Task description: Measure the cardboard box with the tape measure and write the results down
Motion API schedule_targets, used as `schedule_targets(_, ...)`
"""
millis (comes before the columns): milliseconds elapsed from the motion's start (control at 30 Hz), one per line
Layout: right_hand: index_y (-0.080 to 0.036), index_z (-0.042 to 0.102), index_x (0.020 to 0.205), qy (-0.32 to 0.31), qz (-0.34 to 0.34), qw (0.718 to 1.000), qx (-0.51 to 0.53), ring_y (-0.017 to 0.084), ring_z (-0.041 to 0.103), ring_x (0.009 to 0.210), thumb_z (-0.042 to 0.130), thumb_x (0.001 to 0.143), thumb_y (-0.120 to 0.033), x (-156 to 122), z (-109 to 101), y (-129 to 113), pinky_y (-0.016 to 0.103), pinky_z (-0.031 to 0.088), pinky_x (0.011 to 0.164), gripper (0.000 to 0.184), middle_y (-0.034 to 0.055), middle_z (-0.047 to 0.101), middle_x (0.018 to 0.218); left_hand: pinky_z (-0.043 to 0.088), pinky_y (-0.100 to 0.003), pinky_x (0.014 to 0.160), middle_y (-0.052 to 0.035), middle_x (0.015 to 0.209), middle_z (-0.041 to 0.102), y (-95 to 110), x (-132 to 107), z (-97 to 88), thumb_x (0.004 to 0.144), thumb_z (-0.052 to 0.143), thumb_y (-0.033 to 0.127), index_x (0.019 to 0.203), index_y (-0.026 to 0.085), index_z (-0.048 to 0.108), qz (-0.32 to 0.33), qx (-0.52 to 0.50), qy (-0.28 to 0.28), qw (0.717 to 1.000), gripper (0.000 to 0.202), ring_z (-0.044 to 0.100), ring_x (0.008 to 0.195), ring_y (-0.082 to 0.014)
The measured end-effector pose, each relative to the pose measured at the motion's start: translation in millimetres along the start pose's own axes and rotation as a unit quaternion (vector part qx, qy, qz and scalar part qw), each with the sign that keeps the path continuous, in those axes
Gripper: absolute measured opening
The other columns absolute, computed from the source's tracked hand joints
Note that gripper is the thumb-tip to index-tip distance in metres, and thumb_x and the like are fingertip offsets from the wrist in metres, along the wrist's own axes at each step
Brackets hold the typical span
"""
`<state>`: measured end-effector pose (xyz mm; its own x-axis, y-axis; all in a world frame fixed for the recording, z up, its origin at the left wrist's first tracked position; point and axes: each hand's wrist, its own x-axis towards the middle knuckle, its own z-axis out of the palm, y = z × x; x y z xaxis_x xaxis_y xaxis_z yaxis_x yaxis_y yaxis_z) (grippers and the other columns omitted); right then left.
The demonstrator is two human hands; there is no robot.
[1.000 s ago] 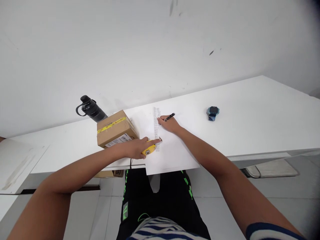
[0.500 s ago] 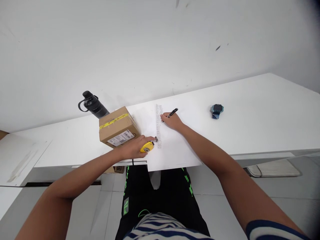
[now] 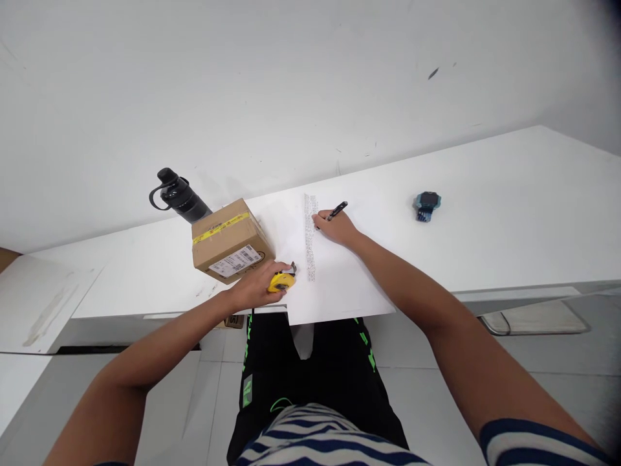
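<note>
My left hand is closed around a yellow tape measure, whose metal end hook pokes out beside my fingers. It is at the left edge of a white sheet of paper, just in front of a cardboard box. In my right hand a black pen is gripped, tilted up to the right. That hand rests on the paper, at the right side of a tall narrow strip of small printed or written marks. The pen's tip is hidden by my fingers.
A black water bottle with a loop handle stands behind the box against the wall. To the right, a blue-green watch lies on the white table. The table's front edge runs just above my lap.
My left hand has drawn back slightly left with the tape measure, away from the strip of marks, and its extended finger has curled in. My right hand stays at nearly the same spot.
</note>
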<state>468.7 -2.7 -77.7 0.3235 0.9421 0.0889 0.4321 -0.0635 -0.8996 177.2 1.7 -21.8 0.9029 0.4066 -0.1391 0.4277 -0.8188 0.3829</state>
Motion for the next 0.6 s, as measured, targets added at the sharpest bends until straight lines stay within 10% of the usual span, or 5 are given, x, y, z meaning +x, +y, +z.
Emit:
schedule_targets(267, -0.022, 0.054, 0.064, 0.002, -0.001, 1.0, 0.005, 0.017, 0.05, 0.067, 0.05, 0.085, -0.049, 0.7, 0.6, 2.2, 0.03, 0.037, 0.063, 0.034, 0.0019, 0.06, 0.067, 0.05, -0.036, 0.084, -0.0133, 0.122, 0.054, -7.2, -16.9, 27.6, 0.088, 0.058, 0.043, 0.143, 0.021, 0.017, -0.067, -0.143, 0.075, 0.985, 0.072, 0.058, 0.1, -0.0216)
schedule_targets(600, -0.021, 0.058, 0.063, 0.0, -0.004, 1.0, 0.005, 0.017, 0.052, 0.067, 0.051, 0.085, -0.046, 2.4, 3.0, 6.7, 0.03, 0.038, 0.064, 0.034, 0.0021, 0.062, 0.068, 0.05, -0.041, 0.088, -0.0099, 0.114, 0.061, -7.5, -21.4, 43.6, 0.078, 0.068, 0.04, 0.136, 0.02, 0.023, -0.081, -0.145, 0.094, 0.982, 0.076, 0.062, 0.096, -0.0218)
